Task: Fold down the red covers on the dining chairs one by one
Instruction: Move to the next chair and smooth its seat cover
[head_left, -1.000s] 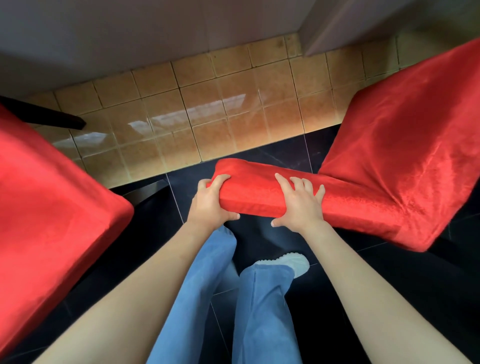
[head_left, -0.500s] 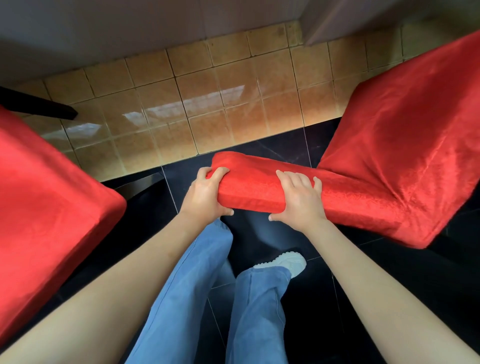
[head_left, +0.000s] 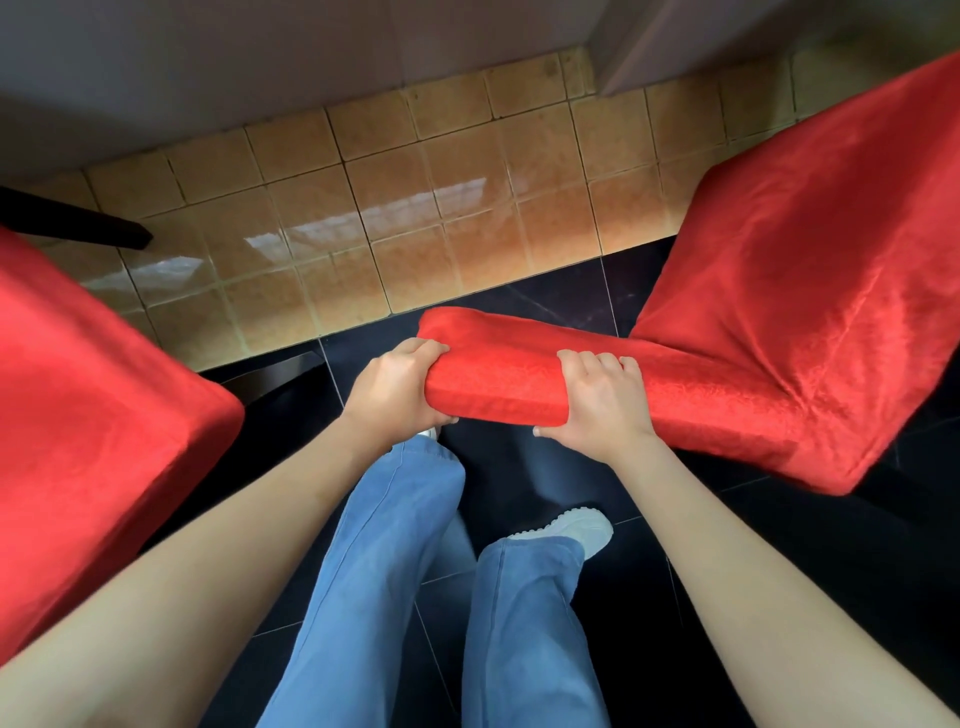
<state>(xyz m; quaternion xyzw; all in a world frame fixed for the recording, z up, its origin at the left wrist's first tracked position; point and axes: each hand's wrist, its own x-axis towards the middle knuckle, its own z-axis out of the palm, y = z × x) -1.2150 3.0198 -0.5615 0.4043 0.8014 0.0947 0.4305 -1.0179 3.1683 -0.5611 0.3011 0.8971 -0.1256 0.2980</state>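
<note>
Since the earlier frames both hands have closed tighter on the red cover, the right fingers curling further over its top edge, and the right foot has stepped a little closer. The left hand (head_left: 397, 387) grips the near end of the red cover (head_left: 498, 374), fingers curled over the top and thumb tucked beneath. The right hand (head_left: 597, 402) clasps the same covered chair back a short way along, four fingers hooked over the upper edge and the thumb pressed against the lower side. This cover runs from between the hands rightward into the seat of the right chair (head_left: 800, 291), which is wrapped in the same shiny red fabric and fills the right of the view. A second red-covered chair (head_left: 88, 415) stands well apart at the left. Below are blue jeans (head_left: 384, 551) and a white shoe (head_left: 587, 527) on the dark floor tiles (head_left: 810, 561); tan tiles (head_left: 415, 197) lie beyond the chairs.
</note>
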